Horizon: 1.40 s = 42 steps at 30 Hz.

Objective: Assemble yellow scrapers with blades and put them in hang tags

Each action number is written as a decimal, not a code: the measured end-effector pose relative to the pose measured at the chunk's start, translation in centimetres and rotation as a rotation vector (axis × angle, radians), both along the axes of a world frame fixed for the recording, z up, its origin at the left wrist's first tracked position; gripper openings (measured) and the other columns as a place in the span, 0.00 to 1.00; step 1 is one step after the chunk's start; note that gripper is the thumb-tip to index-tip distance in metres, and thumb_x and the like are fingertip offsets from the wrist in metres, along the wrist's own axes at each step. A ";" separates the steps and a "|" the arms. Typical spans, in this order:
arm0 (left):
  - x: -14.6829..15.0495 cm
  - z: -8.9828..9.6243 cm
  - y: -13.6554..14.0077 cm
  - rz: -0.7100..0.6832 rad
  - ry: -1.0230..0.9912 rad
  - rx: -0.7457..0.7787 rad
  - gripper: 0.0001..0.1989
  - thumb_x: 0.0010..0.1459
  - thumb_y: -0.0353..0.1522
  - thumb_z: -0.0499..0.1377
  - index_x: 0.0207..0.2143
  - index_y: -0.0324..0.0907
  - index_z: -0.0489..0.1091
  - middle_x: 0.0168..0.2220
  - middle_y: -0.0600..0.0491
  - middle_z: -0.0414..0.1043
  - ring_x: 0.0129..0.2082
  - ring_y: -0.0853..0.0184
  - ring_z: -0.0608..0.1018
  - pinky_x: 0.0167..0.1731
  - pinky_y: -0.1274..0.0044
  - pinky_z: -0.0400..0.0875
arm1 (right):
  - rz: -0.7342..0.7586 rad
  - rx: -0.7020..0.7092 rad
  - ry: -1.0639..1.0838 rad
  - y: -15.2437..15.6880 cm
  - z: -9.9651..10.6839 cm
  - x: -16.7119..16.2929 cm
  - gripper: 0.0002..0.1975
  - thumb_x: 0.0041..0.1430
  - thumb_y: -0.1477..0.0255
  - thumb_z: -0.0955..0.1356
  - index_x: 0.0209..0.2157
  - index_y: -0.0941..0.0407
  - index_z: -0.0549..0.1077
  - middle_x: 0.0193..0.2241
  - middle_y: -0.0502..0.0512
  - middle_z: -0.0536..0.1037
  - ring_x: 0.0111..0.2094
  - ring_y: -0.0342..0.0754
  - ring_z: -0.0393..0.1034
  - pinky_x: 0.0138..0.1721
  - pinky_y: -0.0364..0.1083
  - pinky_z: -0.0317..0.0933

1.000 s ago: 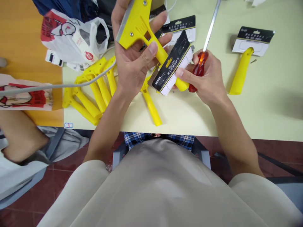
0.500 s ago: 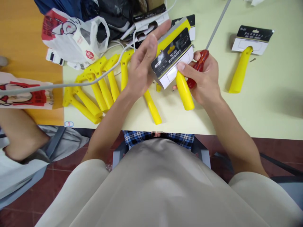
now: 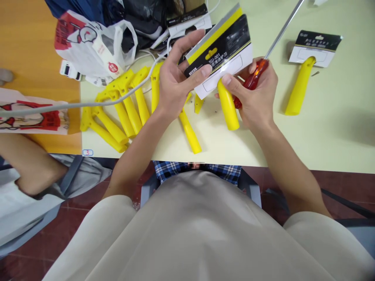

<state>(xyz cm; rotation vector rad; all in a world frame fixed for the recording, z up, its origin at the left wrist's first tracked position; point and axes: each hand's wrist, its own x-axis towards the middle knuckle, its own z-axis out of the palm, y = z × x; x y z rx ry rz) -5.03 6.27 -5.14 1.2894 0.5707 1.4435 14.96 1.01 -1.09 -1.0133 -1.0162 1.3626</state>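
A yellow scraper (image 3: 228, 107) with a black-and-white packaging card (image 3: 225, 47) around its head is held between both hands. My left hand (image 3: 175, 86) grips the head end, its thumb pressed on the card's front and its fingers behind. With thumb and fingers, my right hand (image 3: 259, 97) pinches the top of the yellow handle. That same hand also clasps a red-handled screwdriver (image 3: 255, 76), whose long metal shaft points up and away. Below the hands lie a loose yellow handle (image 3: 191, 134), a small yellow piece (image 3: 199, 104) and a tiny screw (image 3: 216, 111).
Several yellow handles (image 3: 133, 117) lie in a row at the left, under a grey cable (image 3: 117, 102). Another carded scraper (image 3: 300, 89) rests on the right. A plastic bag (image 3: 84, 47) and more cards (image 3: 190, 19) are at the back. Beside me sits another person (image 3: 41, 168).
The scraper's head has risen and moved slightly right. My left thumb has come down onto the card's front. The screwdriver has shifted a little right with my right hand.
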 end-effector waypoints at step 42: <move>0.0 -0.8 0.3 -0.226 -0.235 -0.506 0.19 0.73 0.54 0.60 0.52 0.53 0.79 0.57 0.53 0.83 0.58 0.56 0.85 0.60 0.61 0.82 | -0.002 0.284 -0.549 -0.5 1.1 1.0 0.39 0.57 0.52 0.82 0.43 0.58 0.53 0.51 0.49 0.79 0.42 0.39 0.75 0.39 0.44 0.68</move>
